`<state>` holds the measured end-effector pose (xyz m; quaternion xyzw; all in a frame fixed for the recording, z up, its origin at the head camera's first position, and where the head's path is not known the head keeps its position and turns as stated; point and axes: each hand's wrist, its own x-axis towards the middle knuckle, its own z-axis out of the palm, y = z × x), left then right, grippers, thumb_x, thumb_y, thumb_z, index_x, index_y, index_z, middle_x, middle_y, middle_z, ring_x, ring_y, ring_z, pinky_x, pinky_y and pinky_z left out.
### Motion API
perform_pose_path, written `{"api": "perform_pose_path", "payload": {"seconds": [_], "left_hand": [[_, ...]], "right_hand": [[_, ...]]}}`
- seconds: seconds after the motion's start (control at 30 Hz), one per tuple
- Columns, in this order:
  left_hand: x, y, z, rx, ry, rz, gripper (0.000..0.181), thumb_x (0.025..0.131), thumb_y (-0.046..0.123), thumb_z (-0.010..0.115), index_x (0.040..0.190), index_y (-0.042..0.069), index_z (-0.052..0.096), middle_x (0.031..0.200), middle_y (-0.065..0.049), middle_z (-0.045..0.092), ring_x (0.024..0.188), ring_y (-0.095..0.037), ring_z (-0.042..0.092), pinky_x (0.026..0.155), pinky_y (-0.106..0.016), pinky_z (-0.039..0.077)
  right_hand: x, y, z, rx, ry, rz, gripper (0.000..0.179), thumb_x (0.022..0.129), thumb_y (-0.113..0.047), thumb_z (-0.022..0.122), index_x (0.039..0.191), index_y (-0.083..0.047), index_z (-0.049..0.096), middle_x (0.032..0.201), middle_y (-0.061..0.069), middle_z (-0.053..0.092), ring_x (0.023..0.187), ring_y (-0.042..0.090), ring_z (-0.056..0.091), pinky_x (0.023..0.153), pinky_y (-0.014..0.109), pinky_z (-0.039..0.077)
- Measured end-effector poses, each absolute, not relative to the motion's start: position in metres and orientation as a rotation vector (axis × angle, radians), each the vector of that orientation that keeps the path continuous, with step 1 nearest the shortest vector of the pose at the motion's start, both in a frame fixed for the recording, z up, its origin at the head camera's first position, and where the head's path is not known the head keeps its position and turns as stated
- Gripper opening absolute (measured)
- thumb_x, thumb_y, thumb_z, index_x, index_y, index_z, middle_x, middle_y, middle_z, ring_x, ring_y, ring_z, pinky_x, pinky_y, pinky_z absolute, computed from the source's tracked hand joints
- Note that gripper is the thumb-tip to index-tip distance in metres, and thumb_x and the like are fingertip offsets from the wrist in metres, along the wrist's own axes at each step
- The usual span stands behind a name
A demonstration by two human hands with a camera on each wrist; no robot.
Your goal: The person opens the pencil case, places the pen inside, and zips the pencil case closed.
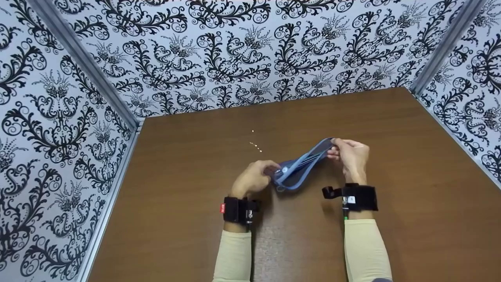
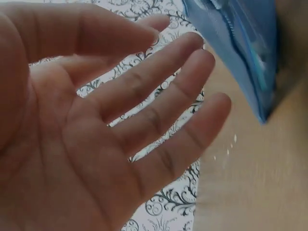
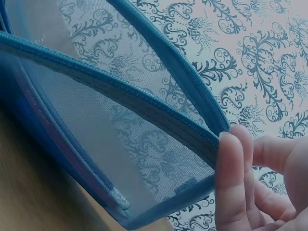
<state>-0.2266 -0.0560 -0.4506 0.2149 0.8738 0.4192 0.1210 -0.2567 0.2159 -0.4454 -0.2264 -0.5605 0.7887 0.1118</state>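
Observation:
A blue see-through mesh zipper pouch (image 1: 301, 161) is held tilted above the brown table, its zipper mouth spread apart. My right hand (image 1: 354, 156) pinches one end corner of it between thumb and fingers; the right wrist view shows this grip on the pouch's zipper edge (image 3: 120, 91) up close. By the pouch's other end is my left hand (image 1: 252, 178). In the left wrist view my left hand (image 2: 96, 110) has its fingers spread and relaxed, apart from the pouch (image 2: 240, 43). Long thin things lie inside the pouch; their kind is unclear.
The brown wooden table (image 1: 188, 219) reaches back to walls (image 1: 235, 51) covered in black-and-white scroll pattern. Several tiny bright specks (image 1: 256, 146) show on the tabletop beyond the left hand. Black straps (image 1: 360, 197) with small devices sit on both wrists.

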Motion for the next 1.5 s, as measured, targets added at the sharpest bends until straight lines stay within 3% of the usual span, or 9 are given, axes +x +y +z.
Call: {"api": "perform_pose_path", "payload": {"seconds": [0.17,0.23,0.3,0.4,0.6,0.83,1.07,1.33,1.5], "left_hand": [[-0.227,-0.054,-0.456,0.528,2.670,1.084,0.053,0.073,-0.017,0.057,0.121,0.004,0.067,0.105,-0.016,0.067,0.095,-0.026,0.061,0.085,-0.038,0.053],[-0.226,-0.052,-0.458,0.485,2.691,1.051,0.053,0.073,-0.013,0.066,0.122,0.006,0.065,0.112,-0.016,0.064,0.101,-0.027,0.059,0.091,-0.040,0.051],[-0.226,-0.051,-0.460,0.452,2.710,1.033,0.053,0.074,-0.007,0.074,0.123,0.010,0.064,0.125,-0.017,0.060,0.119,-0.031,0.054,0.104,-0.043,0.045],[-0.228,-0.050,-0.461,0.460,2.737,1.064,0.049,0.076,0.002,0.081,0.121,0.011,0.064,0.130,-0.016,0.057,0.127,-0.032,0.049,0.109,-0.045,0.040],[-0.235,-0.051,-0.464,0.624,2.815,1.198,0.035,0.080,0.007,0.081,0.113,0.007,0.069,0.111,-0.010,0.067,0.109,-0.027,0.059,0.100,-0.039,0.046],[-0.239,-0.051,-0.463,0.632,2.679,1.477,0.028,0.083,-0.001,0.075,0.110,-0.001,0.069,0.106,-0.014,0.071,0.095,-0.028,0.069,0.088,-0.042,0.057],[-0.239,-0.054,-0.460,0.631,2.724,1.503,0.021,0.084,0.000,0.075,0.104,0.002,0.072,0.099,-0.009,0.073,0.085,-0.020,0.070,0.078,-0.026,0.057],[-0.241,-0.059,-0.461,0.706,2.836,1.510,0.013,0.086,0.003,0.074,0.099,0.004,0.076,0.094,-0.006,0.075,0.084,-0.015,0.068,0.076,-0.031,0.058],[-0.242,-0.062,-0.462,0.690,2.856,1.537,0.011,0.089,0.004,0.071,0.098,0.004,0.076,0.092,-0.006,0.074,0.083,-0.015,0.068,0.077,-0.035,0.059]], "right_hand": [[-0.256,0.217,-0.445,-0.690,-1.665,2.289,0.006,0.084,0.002,0.068,0.079,0.001,0.071,0.055,0.006,0.063,0.042,0.011,0.061,0.045,0.025,0.056],[-0.256,0.218,-0.446,-0.687,-1.681,2.275,0.007,0.084,0.001,0.068,0.078,0.001,0.071,0.054,0.005,0.062,0.041,0.011,0.060,0.044,0.025,0.055],[-0.256,0.218,-0.446,-0.676,-1.706,2.259,0.007,0.084,0.001,0.068,0.078,0.001,0.071,0.053,0.005,0.062,0.041,0.010,0.060,0.044,0.025,0.055],[-0.255,0.219,-0.447,-0.651,-1.743,2.244,0.008,0.084,0.001,0.068,0.077,0.001,0.072,0.053,0.004,0.061,0.040,0.010,0.060,0.043,0.025,0.054],[-0.255,0.220,-0.446,-0.633,-1.819,2.230,0.010,0.085,0.000,0.066,0.079,0.000,0.073,0.054,0.004,0.062,0.041,0.009,0.059,0.043,0.024,0.053],[-0.253,0.222,-0.444,-0.637,-1.924,2.174,0.013,0.087,-0.003,0.066,0.076,-0.006,0.073,0.053,0.001,0.060,0.042,0.007,0.058,0.042,0.022,0.052],[-0.251,0.226,-0.441,-0.625,-2.031,2.141,0.012,0.088,-0.007,0.066,0.080,-0.005,0.075,0.055,-0.001,0.059,0.043,0.005,0.055,0.042,0.021,0.051],[-0.248,0.231,-0.437,-0.589,-2.233,1.973,0.013,0.088,-0.012,0.067,0.090,-0.002,0.075,0.054,-0.005,0.057,0.042,0.002,0.047,0.040,0.018,0.043],[-0.246,0.218,-0.434,-0.481,-2.360,1.580,0.023,0.087,-0.019,0.070,0.101,-0.001,0.073,0.065,-0.006,0.062,0.054,0.002,0.051,0.052,0.018,0.043]]}}
